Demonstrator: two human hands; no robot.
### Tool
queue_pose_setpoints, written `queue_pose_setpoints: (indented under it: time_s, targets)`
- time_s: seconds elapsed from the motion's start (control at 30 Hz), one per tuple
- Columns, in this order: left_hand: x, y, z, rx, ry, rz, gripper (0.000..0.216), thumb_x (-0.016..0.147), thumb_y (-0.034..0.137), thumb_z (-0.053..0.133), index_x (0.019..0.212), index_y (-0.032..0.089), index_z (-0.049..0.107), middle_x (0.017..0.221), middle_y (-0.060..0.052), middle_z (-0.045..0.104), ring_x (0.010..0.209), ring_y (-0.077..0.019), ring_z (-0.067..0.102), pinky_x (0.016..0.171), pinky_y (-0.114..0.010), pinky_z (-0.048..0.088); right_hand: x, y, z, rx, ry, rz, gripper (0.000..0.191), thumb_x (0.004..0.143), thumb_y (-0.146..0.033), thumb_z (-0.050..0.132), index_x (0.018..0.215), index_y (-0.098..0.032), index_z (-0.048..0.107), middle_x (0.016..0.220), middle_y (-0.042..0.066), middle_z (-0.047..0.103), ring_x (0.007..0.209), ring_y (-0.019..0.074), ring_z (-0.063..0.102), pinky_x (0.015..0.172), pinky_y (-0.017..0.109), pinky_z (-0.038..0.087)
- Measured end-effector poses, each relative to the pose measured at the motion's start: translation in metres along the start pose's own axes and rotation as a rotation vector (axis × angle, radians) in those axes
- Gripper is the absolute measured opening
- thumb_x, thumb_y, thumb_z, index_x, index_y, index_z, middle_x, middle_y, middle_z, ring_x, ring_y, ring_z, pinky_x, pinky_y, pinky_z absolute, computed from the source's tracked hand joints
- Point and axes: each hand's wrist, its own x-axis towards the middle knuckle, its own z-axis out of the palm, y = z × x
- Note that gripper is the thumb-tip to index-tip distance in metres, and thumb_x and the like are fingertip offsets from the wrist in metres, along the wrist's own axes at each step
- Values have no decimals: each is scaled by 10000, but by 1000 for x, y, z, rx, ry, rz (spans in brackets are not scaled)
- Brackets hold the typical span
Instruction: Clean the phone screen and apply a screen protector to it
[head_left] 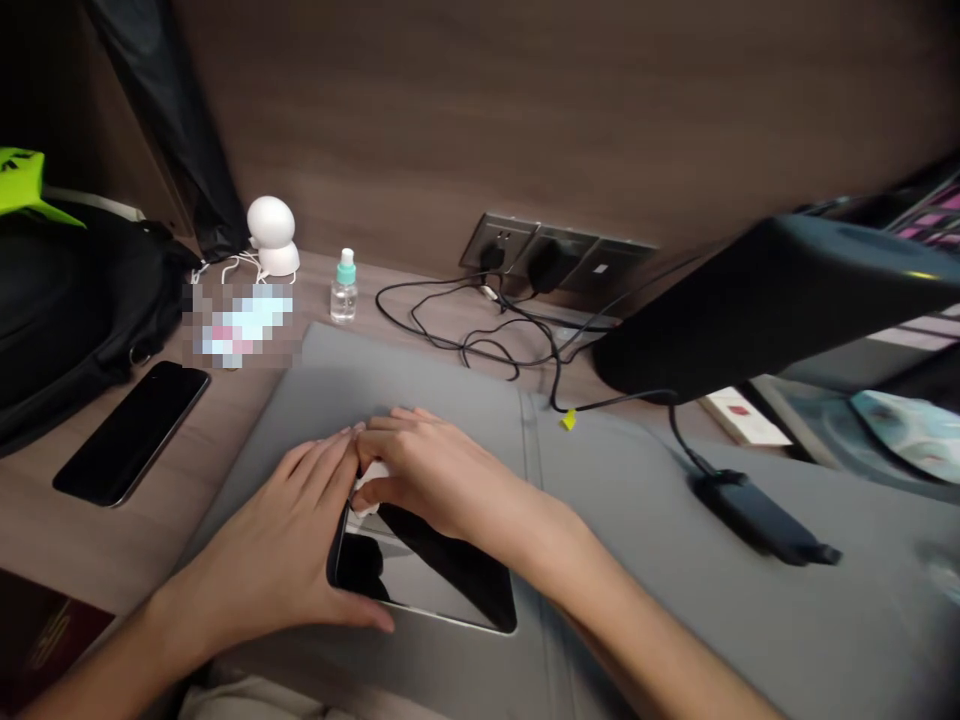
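Note:
A tablet (457, 575) with a glossy black screen lies face up on a grey desk mat (622, 600); the screen mirrors shapes from above. My left hand (289, 535) is closed around its left end, thumb along the near edge and fingers at the far corner. Bent over the tablet's far left part, my right hand (439, 475) pinches a crumpled white wipe (370, 482) against the screen. Its fingers hide most of the wipe, so whether it is paper or cloth is unclear. The fingertips of both hands meet near the far left corner.
A black phone (135, 432) and a black bag (67, 300) lie left. Behind stand a white camera (273, 236) and a small spray bottle (344, 290). Black cables (465, 345) run from wall sockets (559, 258). Right are a black cylinder (720, 310) and a black device (761, 515).

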Motion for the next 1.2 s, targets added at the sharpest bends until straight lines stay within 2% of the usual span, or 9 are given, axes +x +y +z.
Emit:
queue_pose_setpoints:
  time_s: [0.23, 0.37, 0.47, 0.53, 0.63, 0.8, 1.0, 1.1, 1.2]
  targets:
    - [-2, -2, 6, 118, 0, 49, 1133, 800, 905, 561, 1606, 136, 352, 1651, -213, 421, 1518, -408, 392, 1217, -542, 360, -14, 4, 1, -143, 93, 46, 121, 904, -248, 813, 921, -226, 695, 910, 24, 724, 801, 204, 666, 667, 323, 450]
    - [-2, -3, 4, 180, 5, 119, 1182, 870, 882, 473, 1687, 99, 131, 1688, -230, 352, 1529, -409, 383, 1240, -531, 307, -30, 20, -24, -114, 27, 130, 151, 892, -170, 792, 842, -245, 671, 790, -14, 696, 672, 178, 648, 579, 303, 394]
    - [-3, -7, 2, 132, -20, 116, 1280, 840, 888, 515, 1695, 132, -65, 1696, -218, 342, 1529, -409, 382, 1211, -534, 355, -40, 21, -35, 38, -78, 63, 102, 934, -201, 745, 906, -286, 696, 840, -25, 718, 692, 169, 671, 573, 290, 423]
    - [-4, -9, 1, 68, -25, 81, 1344, 811, 872, 586, 1679, 171, -163, 1697, -207, 347, 1527, -409, 383, 1175, -544, 402, -42, 15, -29, 26, -98, -9, 124, 925, -190, 743, 967, -296, 694, 900, -18, 731, 747, 184, 692, 601, 299, 455]
    - [-6, -12, -1, -8, -39, 55, 1387, 800, 817, 675, 1659, 215, -234, 1697, -197, 351, 1522, -399, 388, 1154, -559, 431, -38, 2, -8, -89, -26, -44, 231, 861, -118, 763, 1011, -268, 671, 952, -2, 740, 771, 206, 696, 646, 329, 486]
    - [-5, -7, 0, -41, -43, 14, 1422, 791, 780, 730, 1652, 214, -250, 1687, -212, 359, 1499, -408, 407, 1136, -568, 462, -25, -8, 9, -86, 35, -77, 206, 862, -104, 722, 1015, -224, 659, 1017, 32, 745, 806, 209, 703, 661, 334, 514]
    - [-5, -3, 3, -17, -17, 0, 1408, 807, 701, 780, 1665, 188, -211, 1682, -211, 369, 1498, -398, 404, 1137, -548, 462, -23, -14, -9, -55, -141, -71, 316, 868, -62, 709, 1163, -168, 670, 1206, 76, 727, 980, 208, 702, 781, 318, 536]
    - [-3, -4, 4, 39, -14, 48, 1323, 846, 732, 713, 1683, 161, -139, 1665, -185, 416, 1499, -376, 422, 1177, -533, 420, -24, -22, -14, -108, -193, -99, 155, 914, -88, 681, 1040, -170, 719, 1167, 80, 740, 941, 208, 689, 787, 339, 521]
    - [-1, -5, 6, 105, -13, 83, 1199, 876, 763, 644, 1695, 120, 51, 1664, -157, 431, 1513, -347, 411, 1234, -496, 333, -26, -31, -14, -163, -256, -97, 89, 936, -121, 686, 883, -180, 726, 993, 71, 749, 827, 204, 661, 724, 350, 489]
